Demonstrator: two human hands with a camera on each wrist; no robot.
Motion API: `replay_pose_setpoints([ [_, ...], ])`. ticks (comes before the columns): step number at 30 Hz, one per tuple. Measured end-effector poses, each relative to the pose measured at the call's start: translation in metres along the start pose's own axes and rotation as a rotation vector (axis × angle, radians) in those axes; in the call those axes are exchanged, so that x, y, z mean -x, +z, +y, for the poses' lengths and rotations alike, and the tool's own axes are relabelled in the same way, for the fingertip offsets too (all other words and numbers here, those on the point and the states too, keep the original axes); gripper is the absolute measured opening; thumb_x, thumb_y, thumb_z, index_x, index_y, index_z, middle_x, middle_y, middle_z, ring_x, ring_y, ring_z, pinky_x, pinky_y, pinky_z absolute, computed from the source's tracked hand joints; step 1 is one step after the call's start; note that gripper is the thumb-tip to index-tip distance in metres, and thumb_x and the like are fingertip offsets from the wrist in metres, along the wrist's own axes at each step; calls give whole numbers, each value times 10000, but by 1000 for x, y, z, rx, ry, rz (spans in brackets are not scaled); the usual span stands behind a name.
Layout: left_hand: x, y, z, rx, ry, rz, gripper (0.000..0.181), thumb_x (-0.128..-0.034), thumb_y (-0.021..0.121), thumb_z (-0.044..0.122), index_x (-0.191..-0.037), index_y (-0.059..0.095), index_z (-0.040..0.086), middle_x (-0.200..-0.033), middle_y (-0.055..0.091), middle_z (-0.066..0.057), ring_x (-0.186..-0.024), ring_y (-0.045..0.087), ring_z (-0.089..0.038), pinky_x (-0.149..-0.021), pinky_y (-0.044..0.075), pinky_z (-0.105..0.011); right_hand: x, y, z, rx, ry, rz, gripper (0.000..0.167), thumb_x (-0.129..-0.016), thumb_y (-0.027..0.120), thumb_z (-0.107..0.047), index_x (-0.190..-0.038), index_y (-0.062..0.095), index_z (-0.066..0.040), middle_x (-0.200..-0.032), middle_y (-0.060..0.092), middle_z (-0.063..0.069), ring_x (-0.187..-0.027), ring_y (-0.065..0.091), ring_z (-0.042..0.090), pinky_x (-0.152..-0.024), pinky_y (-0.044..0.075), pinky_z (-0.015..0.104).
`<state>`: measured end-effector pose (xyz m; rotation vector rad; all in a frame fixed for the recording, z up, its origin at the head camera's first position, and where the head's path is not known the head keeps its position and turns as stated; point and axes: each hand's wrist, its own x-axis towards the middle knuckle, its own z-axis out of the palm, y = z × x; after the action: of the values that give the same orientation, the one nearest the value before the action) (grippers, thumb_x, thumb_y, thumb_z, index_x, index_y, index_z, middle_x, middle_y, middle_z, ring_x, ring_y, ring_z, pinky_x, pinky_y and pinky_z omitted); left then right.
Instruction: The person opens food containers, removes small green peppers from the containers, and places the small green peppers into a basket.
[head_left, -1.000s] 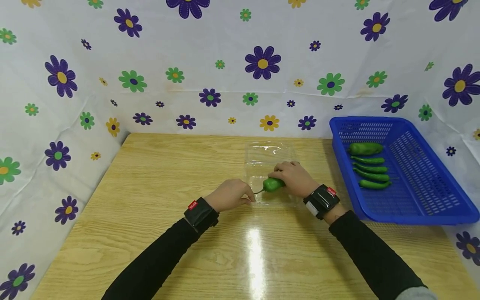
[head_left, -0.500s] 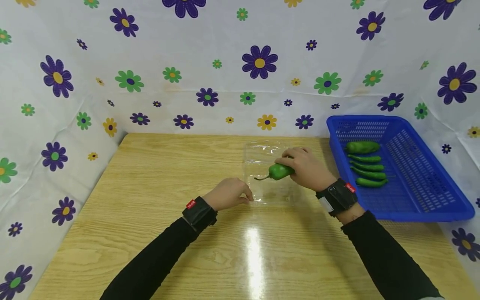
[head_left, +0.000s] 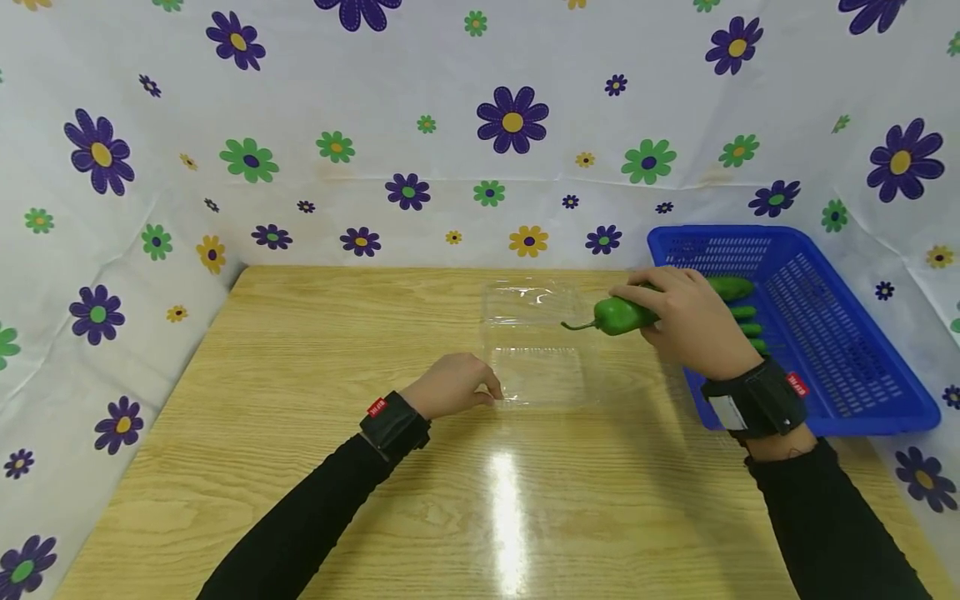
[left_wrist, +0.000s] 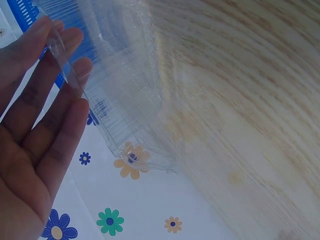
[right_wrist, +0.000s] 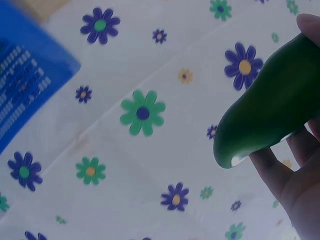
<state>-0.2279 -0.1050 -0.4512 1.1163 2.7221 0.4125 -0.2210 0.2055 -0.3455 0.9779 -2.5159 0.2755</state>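
A clear plastic clamshell box (head_left: 538,377) lies unfolded on the table, its ridged wall (left_wrist: 120,85) close up in the left wrist view. At its front left corner my left hand (head_left: 453,385) pinches the rim between thumb and fingertips. My right hand (head_left: 693,325) grips a green pepper (head_left: 619,317) from above, held in the air between the box and the blue basket. The pepper's thin stem points left. In the right wrist view the blunt end of the pepper (right_wrist: 265,110) shows, with fingers below it and the thumb tip above.
The blue plastic basket (head_left: 832,367) stands on the right side of the table. Inside are a thick green pepper (head_left: 731,288) and several thin green chillies (head_left: 750,329), partly hidden by my right hand. A flowered cloth (head_left: 337,83) hangs behind and along the sides.
My right hand has lifted the pepper off the box and carried it right, toward the basket. My left hand has stayed at the box's corner. The view has shifted slightly.
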Motion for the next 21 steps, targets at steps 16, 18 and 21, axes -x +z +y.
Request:
replay_pose_setpoints([
  [16, 1, -2, -1, -2, 13, -1, 119, -836, 705, 178, -935, 765, 156, -939, 737, 28, -878, 676, -136, -787, 538, -291, 42, -33, 59, 83, 118, -23, 560, -572, 807, 93, -1098, 682, -51, -994, 641, 180, -871, 609, 365, -726, 457, 513],
  [18, 1, -2, -1, -3, 12, -4, 118, -836, 704, 179, -935, 766, 157, -941, 736, 29, -881, 676, -136, -788, 539, -293, 50, -33, 67, 88, 146, -51, 555, -579, 806, 85, -1104, 680, -44, -997, 642, 188, -869, 609, 368, -718, 461, 507],
  [21, 0, -1, -1, -2, 11, -4, 117, -835, 705, 179, -933, 766, 159, -938, 736, 31, -883, 677, -137, -788, 540, -295, 61, -31, 79, 96, 190, -112, 537, -593, 800, 65, -1107, 673, -24, -1000, 641, 210, -854, 610, 385, -707, 466, 519],
])
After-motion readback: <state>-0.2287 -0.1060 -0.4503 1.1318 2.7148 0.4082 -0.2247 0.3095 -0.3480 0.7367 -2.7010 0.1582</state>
